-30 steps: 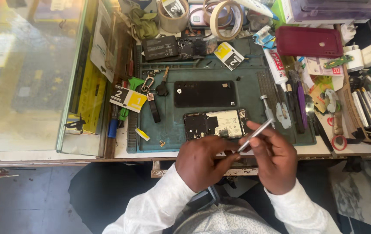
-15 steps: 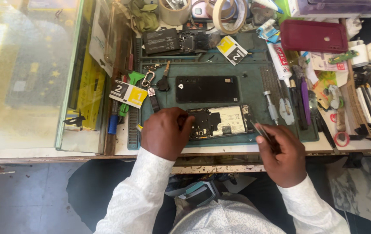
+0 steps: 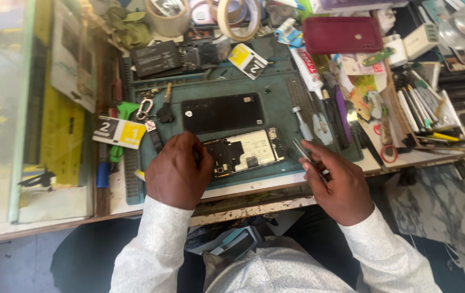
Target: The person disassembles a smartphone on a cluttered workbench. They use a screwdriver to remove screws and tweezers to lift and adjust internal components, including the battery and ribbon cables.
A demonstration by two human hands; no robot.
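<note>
— Sleeves first, white, low in view. Above them?

— Left hand (image 3: 177, 172) lying on the near left end of an opened phone (image 3: 246, 152), fingers curled over its dark frame. Touching it, pressing down; not closed around anything that shows.

— And the other?

— Right hand (image 3: 336, 182) just right of the phone, near the bench (image 3: 254, 209) edge. Grip closed on thin metal tweezers (image 3: 301, 149), tips pointing up and left toward the phone's right end, not touching it.

— Where exactly does the phone sit?

— Flat on a green work mat (image 3: 278, 92), near the mat's front edge, tilted slightly, insides up: black parts on the left, pale plate on the right.

— Further back?

— Black back cover (image 3: 221, 112) just behind the phone, flat on the same mat. Left of it, keys on a ring (image 3: 154, 111), and a yellow-and-black card (image 3: 118, 132) hanging off the mat's left edge. Right of the mat, a row of screwdrivers and small tools (image 3: 325, 116).

— Far end of the bench?

— Second dismantled dark device (image 3: 175, 57), another yellow-and-black card (image 3: 247, 61), rolls of tape (image 3: 238, 19), and a dark red phone case (image 3: 342, 35) at the far right. Glass cabinet (image 3: 4, 108) off to the left.
</note>
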